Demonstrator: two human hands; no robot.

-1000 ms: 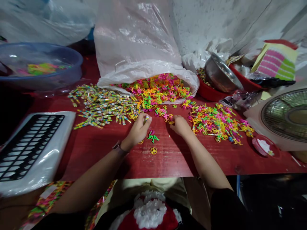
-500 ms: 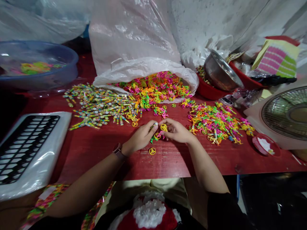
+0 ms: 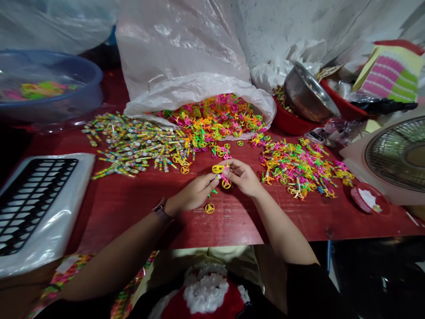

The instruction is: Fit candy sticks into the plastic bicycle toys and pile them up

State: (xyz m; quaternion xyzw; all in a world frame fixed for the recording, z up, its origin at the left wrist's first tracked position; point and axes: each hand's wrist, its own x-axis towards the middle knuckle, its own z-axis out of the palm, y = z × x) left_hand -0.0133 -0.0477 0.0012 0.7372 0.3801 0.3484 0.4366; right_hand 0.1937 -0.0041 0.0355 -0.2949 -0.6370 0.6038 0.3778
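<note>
My left hand is closed, thumb and fingers pinching a small patterned tube, of which mainly the whitish end shows. Facing it, my right hand is closed around a pink plastic toy bicycle with yellow spoked wheels. The tube end and the toy meet between the fingertips; whether they are joined I cannot tell. Below the hands, a loose yellow wheel lies flat on the red table. Small green plastic pieces show beside my left fingertips.
Patterned tubes lie heaped at the left. A white sack spills bright plastic parts; another colourful pile lies right. Around these stand a blue basin, a wrapped black rack, a red basket and a fan.
My hands have come together. The toy has turned, so one yellow wheel now sits above the other, and the tube's end is against it. The view has shifted slightly.
</note>
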